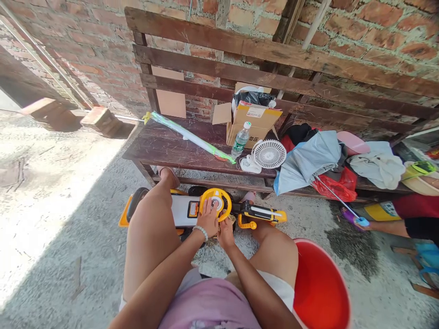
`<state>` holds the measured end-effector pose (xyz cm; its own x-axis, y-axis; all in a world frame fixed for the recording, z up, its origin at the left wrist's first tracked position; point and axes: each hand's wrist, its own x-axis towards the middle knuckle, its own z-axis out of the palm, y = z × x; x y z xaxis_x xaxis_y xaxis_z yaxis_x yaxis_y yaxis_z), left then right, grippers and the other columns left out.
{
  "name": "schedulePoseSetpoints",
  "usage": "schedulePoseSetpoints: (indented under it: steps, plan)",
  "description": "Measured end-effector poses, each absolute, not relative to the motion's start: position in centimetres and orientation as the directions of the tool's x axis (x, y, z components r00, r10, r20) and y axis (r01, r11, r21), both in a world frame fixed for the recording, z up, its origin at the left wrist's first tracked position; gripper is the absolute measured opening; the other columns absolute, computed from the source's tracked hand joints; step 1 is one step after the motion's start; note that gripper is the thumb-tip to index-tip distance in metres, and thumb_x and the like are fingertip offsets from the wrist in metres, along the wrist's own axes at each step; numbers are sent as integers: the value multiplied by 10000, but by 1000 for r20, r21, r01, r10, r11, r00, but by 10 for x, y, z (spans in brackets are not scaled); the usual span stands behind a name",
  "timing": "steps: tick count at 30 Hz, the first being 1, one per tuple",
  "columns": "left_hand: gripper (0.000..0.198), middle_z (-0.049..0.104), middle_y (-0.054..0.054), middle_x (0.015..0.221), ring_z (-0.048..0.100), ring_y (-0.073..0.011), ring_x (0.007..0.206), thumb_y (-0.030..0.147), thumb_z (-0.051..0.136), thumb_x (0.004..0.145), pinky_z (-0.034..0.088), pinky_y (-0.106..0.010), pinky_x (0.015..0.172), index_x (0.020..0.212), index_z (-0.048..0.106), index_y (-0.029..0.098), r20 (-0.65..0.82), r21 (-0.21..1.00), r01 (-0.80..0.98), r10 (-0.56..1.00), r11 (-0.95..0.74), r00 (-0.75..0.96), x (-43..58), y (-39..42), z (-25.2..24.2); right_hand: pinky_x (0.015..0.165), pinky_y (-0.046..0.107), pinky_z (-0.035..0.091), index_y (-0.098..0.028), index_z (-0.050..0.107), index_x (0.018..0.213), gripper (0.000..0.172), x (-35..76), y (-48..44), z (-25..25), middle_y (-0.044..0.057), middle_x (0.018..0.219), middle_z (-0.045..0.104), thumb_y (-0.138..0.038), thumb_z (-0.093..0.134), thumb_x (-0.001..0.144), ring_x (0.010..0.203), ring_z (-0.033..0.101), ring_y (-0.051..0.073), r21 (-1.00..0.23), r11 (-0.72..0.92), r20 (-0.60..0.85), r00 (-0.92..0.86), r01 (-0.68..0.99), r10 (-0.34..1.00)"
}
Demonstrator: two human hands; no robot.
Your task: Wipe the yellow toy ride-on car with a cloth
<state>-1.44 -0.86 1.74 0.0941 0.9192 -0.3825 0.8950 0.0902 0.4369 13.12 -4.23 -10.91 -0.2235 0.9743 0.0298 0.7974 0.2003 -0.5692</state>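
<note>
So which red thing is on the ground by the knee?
The round red plastic basin, beside the right knee. The other red thing, a crumpled red plastic bag, is up at the bench, under the pale blue umbrella.
</note>
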Motion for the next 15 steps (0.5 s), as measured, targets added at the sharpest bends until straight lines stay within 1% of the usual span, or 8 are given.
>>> schedulePoseSetpoints:
  steps: [3, 6, 8, 12, 13, 15]
  plan:
    - [815, 14, -90, 1895, 13, -308, 1758, 231, 501, 1000, 284, -557, 1384, 1782, 276, 201, -382, 427, 901, 918, 73, 107, -18, -10, 17, 1222, 508, 484, -208, 625, 1568, 706, 139, -28, -97, 163, 1589, 626, -101, 619, 871, 1470, 548, 335, -355, 309, -118, -370, 882, 921]
    - [796, 8, -91, 1894, 8, -307, 1758, 247, 473, 1017, 279, -564, 1382, 1784, 267, 200, -385, 426, 903, 915, 62, 118, -20, -10, 18, 1212, 463, 495, -225, 608, 1595, 693, 140, -25, -90, 151, 1647, 588, -106, 640, 913, 1527, 509, 332, -212, 380, -236, -425, 900, 874]
    - [789, -2, -91, 1894, 3, -314, 1757, 260, 448, 1029, 298, -588, 1368, 1790, 247, 205, -393, 425, 903, 912, 64, 120, -19, -9, 19, 1210, 447, 500, -234, 598, 1607, 670, 138, -30, -88, 143, 1626, 614, -104, 614, 949, 1527, 520, 319, -175, 415, -261, -448, 893, 855]
    - [789, -44, -93, 1888, -20, -321, 1757, 261, 408, 1036, 326, -625, 1344, 1797, 211, 204, -423, 410, 909, 899, 76, 115, -18, -8, 21, 1225, 412, 494, -215, 598, 1613, 642, 135, -42, -92, 151, 1591, 648, -98, 591, 982, 1513, 555, 283, -202, 550, -241, -585, 811, 774]
    - [789, -46, -94, 1888, -23, -318, 1757, 260, 407, 1036, 321, -620, 1348, 1798, 210, 203, -424, 407, 910, 898, 78, 113, -18, -8, 22, 1229, 411, 493, -199, 592, 1618, 635, 135, -43, -93, 160, 1596, 643, -105, 582, 990, 1512, 558, 282, -204, 566, -231, -601, 799, 765]
    - [791, -36, -99, 1889, -22, -312, 1757, 262, 420, 1032, 303, -599, 1361, 1795, 220, 198, -414, 407, 910, 903, 73, 113, -18, -8, 23, 1251, 445, 478, -166, 565, 1638, 633, 136, -38, -94, 182, 1605, 631, -121, 548, 1006, 1508, 566, 295, -178, 546, -218, -574, 819, 790]
